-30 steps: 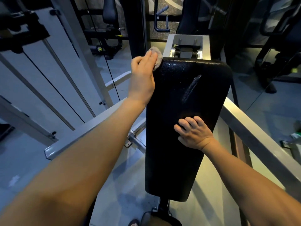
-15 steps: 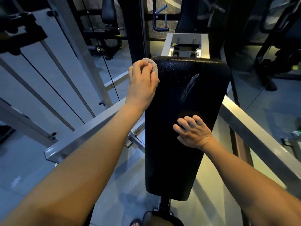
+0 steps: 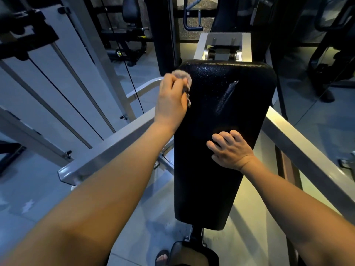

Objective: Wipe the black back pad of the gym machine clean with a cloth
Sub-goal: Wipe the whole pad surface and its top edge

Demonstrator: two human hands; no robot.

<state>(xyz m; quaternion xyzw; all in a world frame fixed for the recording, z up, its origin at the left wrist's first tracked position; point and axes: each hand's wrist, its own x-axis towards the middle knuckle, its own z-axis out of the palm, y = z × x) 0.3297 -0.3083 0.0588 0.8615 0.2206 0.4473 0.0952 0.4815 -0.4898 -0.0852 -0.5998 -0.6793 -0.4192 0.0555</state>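
The left hand grips a small grey fluffy cloth against the ten o'clock edge of the long black textured vinyl back pad, probably to scrub its side. At four o'clock from the cloth, the right hand rests loosely bent fingers mid-pad, holding nothing, seemingly to steady it.

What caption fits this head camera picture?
Left hand holds a cloth against the pad; right hand rests on it.

Both bare arms reach forward, the left hand farther out with fingers curled round a cloth, the right hand nearer, palm down, fingers spread and slightly bent
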